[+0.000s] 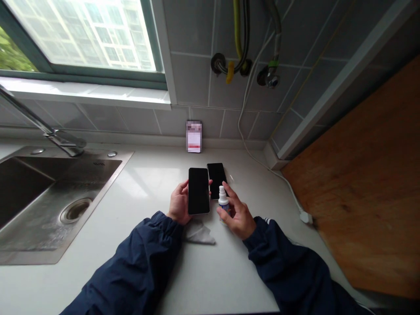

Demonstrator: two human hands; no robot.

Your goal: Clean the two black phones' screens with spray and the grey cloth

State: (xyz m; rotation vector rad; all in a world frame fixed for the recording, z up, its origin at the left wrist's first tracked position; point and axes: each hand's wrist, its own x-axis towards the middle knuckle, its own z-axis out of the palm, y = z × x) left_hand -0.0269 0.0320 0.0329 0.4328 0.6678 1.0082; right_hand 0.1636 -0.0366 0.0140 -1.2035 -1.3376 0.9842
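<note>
Gripping a dark-screened phone [198, 191], the left hand [179, 203] had its palm at the phone's left edge, with fingertips [210, 183] showing past the right edge. The phone therefore lay across that hand, screen up, its long sides running away from the person. The right hand [242, 219] was closed around a small white spray bottle [222, 199], which stood roughly upright between the thumb on the near side and the fingers beyond it. The bottle sat to the left of the right hand's knuckles and just right of the held phone, with a narrow gap between the two.

Beyond the bottle, a second phone [215, 175] lay on the white counter [138, 223], its screen dark; the bottle's nozzle overlapped it in view, and whether the right fingertips touched it could not be told. A crumpled pale cloth [201, 234] lay on the counter just nearer than the held phone, beside the left wrist. Farther back, a lit phone [194, 136] leaned upright near the tiled wall [173, 120], well apart from both hands.
</note>
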